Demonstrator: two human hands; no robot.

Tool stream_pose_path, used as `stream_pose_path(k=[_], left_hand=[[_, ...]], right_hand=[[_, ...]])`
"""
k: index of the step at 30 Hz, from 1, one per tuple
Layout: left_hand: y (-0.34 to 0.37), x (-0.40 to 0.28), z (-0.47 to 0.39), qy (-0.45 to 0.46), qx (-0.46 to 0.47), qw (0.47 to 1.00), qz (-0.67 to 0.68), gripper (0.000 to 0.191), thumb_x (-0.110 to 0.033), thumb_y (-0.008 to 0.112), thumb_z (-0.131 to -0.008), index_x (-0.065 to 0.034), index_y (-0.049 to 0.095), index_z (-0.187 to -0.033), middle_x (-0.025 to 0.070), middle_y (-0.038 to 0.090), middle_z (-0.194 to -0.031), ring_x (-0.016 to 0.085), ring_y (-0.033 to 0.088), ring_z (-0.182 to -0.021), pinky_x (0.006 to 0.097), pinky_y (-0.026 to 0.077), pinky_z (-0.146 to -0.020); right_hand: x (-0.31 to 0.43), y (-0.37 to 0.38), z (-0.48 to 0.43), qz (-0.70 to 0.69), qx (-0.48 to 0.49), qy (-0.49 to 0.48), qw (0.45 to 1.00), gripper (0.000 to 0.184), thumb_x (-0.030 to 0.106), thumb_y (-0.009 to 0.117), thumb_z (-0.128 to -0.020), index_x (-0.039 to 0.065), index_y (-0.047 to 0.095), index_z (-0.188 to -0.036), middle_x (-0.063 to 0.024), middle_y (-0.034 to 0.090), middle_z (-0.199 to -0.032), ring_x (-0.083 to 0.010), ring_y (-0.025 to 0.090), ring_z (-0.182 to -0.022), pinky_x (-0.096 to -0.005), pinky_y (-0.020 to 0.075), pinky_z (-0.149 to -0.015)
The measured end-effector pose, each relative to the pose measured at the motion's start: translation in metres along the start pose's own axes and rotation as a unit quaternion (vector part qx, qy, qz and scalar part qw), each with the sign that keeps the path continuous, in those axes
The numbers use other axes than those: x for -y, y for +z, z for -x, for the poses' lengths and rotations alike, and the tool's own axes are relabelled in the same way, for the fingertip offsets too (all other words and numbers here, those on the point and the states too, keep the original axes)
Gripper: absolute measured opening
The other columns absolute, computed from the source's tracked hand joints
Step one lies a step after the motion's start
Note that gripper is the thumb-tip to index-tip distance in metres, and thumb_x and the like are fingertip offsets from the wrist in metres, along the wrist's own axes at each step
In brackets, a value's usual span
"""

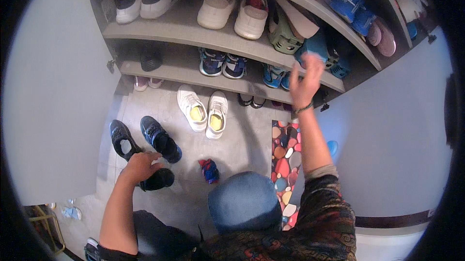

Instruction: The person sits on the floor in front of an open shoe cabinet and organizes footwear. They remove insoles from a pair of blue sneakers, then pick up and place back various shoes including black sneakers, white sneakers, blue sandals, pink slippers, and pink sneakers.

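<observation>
My right hand [307, 83] is raised at the shelf edge, slightly blurred, with its fingers apart and nothing in them. Just beyond it are a blue plastic shoe holder [316, 46] and a green shoe holder [285, 36] with a pale shoe [296, 16] on top. Low at the left, my left hand [140, 166] hovers with thumb and fingers apart. It partly covers the heel of a black shoe [121, 137]; whether it touches is unclear. The matching dark blue-black shoe [160, 139] lies alongside. A black shoe or shod foot [158, 179] shows beneath this hand.
White sneakers [192, 108] with yellow insoles stand on the tiled floor [236, 144]. A crumpled red-and-blue item [209, 170] lies before my knee. Shoes fill parts of the cabinet shelves [174, 36]. Open doors [54, 90] flank both sides; a pebble-patterned mat [285, 159] lies right.
</observation>
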State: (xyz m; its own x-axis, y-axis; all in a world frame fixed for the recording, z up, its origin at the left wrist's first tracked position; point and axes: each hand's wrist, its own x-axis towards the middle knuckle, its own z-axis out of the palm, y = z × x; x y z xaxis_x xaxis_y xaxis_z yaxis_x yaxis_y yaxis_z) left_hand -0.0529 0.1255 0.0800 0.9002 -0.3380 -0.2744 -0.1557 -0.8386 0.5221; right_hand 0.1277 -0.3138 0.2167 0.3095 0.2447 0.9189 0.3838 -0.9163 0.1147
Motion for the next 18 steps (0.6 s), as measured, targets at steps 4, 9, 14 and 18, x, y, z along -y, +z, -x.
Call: stream_pose_path(k=[4, 9, 14, 18], left_hand=[[-0.001, -0.002, 0.000, -0.006, 0.025, 1.000, 0.002, 0.036, -0.030, 0.062, -0.086, -0.0074, 0.063, -0.114, 0.0180, 0.066, -0.105, 0.035, 0.062, -0.097, 0.0416, 0.048, -0.086], [-0.004, -0.001, 0.004, 0.021, -0.026, 0.999, 0.006, 0.035, -0.029, 0.063, -0.086, -0.0080, 0.064, -0.114, 0.0182, 0.067, -0.098, 0.035, 0.065, -0.089, 0.0424, 0.050, -0.081], [-0.002, 0.003, 0.003, 0.020, -0.018, 1.000, 0.006, 0.036, -0.029, 0.062, -0.086, -0.0079, 0.064, -0.114, 0.0175, 0.067, -0.099, 0.034, 0.065, -0.089, 0.0421, 0.050, -0.081], [0.001, 0.006, 0.004, 0.011, -0.005, 1.000, 0.006, 0.036, -0.030, 0.062, -0.086, -0.0081, 0.063, -0.114, 0.0166, 0.067, -0.100, 0.034, 0.064, -0.089, 0.0417, 0.051, -0.081]], right_hand=[[-0.035, 0.002, -0.083, -0.015, 0.022, 0.097, 0.995, 0.059, 0.020, 0.075, -0.074, 0.007, 0.051, -0.126, -0.0162, 0.050, -0.120, -0.0254, 0.060, -0.073, -0.0351, 0.0510, -0.071], [-0.051, 0.022, -0.104, 0.035, 0.120, 0.114, 0.986, 0.045, 0.036, 0.072, -0.076, 0.004, 0.062, -0.106, -0.0193, 0.063, -0.085, -0.0369, 0.061, -0.077, -0.0430, 0.0493, -0.070], [-0.065, 0.039, -0.109, 0.053, 0.098, 0.062, 0.992, 0.042, 0.041, 0.068, -0.079, 0.005, 0.065, -0.100, -0.0205, 0.064, -0.084, -0.0393, 0.062, -0.080, -0.0444, 0.0493, -0.069], [-0.066, 0.041, -0.117, 0.075, 0.183, 0.107, 0.974, 0.043, 0.039, 0.068, -0.079, 0.007, 0.063, -0.108, -0.0212, 0.065, -0.092, -0.0402, 0.062, -0.086, -0.0461, 0.0496, -0.072]])
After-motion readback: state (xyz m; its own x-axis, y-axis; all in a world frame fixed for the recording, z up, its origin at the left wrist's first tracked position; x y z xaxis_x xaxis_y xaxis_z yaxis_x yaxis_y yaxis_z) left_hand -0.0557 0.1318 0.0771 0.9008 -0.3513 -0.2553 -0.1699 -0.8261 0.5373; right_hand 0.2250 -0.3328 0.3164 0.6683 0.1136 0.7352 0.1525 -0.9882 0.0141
